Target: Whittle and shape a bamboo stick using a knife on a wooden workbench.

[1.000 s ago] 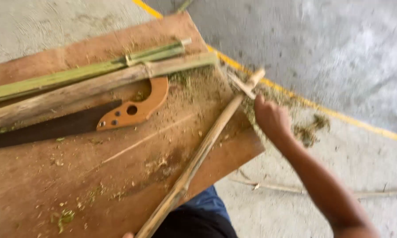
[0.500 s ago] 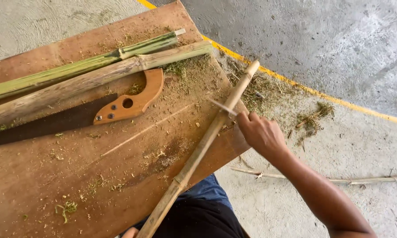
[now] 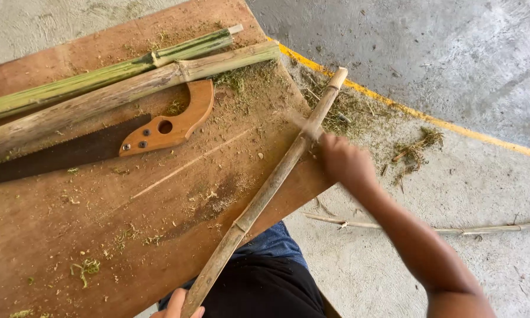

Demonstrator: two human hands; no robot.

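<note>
Both hands grip the bamboo stick [image 3: 265, 191] (left hand [image 3: 179, 306] cut off, right hand [image 3: 344, 162] blurred).

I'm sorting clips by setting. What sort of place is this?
Probably an informal workshop or work yard: a wooden board strewn with shavings lies on a bare concrete floor with a painted yellow line, and a hand saw lies beside cut bamboo poles.

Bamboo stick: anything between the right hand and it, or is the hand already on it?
Nothing visible stands between them. The right hand is against the bamboo stick near its far end; the contact is motion-blurred. The left hand holds the near end at the frame's bottom edge. The saw and two thicker bamboo poles lie apart on the wooden board.
</note>
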